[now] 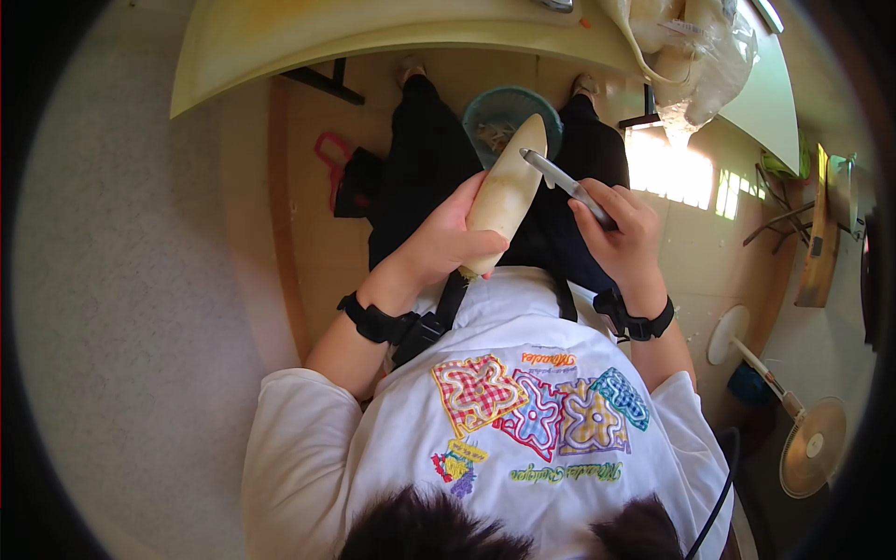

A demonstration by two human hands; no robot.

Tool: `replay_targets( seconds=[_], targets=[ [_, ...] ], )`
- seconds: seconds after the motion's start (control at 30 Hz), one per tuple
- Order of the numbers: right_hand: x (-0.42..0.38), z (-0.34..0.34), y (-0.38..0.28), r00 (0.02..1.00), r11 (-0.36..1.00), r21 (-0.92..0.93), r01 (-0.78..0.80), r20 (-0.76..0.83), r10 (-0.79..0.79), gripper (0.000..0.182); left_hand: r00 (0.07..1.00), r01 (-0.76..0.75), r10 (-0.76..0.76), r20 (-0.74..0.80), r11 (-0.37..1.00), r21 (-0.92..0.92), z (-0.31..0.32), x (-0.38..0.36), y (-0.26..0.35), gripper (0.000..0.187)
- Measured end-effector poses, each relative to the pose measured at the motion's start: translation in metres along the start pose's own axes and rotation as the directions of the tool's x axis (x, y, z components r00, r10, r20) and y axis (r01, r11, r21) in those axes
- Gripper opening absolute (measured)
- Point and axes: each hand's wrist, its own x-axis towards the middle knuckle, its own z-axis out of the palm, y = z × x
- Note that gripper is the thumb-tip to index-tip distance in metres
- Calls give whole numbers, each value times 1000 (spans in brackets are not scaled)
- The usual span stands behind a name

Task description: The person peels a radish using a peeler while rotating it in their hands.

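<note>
A long white radish (505, 203) slants upward over my lap, its leafy stub end low and its tapered end up to the right. My left hand (455, 233) is wrapped round the lower part of it. In my right hand (623, 224) is a grey-handled peeler (567, 183), whose head is at the radish's upper right side; whether the blade touches the skin I cannot tell. Behind the radish, between my legs, a teal basin (519, 103) on the floor holds pale peelings (495, 133).
A pale table (373, 30) runs across the top, with plastic-bagged white radishes (691, 70) at its right. On the floor lies a dark bag with a pink handle (357, 182). A fan (814, 446) and a folding chair (789, 210) stand at the right.
</note>
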Motion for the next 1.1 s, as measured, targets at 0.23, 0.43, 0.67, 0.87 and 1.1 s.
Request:
replay_targets(
  seconds=[0.23,0.43,0.67,0.87,1.1],
  targets=[
    [-2,2,3,992,990,131,-55,-104,69,18,1000,-13,13,-4,1000,7,1,1,0,87],
    [0,-3,-4,996,982,185,-29,-76,43,19,1000,-26,26,-8,999,-18,-2,3,-4,86],
    [-1,-3,-18,965,974,221,-49,260,-11,22,999,-47,47,-6,999,14,-1,5,-5,83],
    [-2,2,-21,948,981,187,-43,319,-20,20,999,-33,33,-9,999,32,0,3,-1,85],
    [-6,7,-22,952,982,183,-54,306,-4,20,999,-44,45,-16,997,68,-3,2,-3,85]
  ],
)
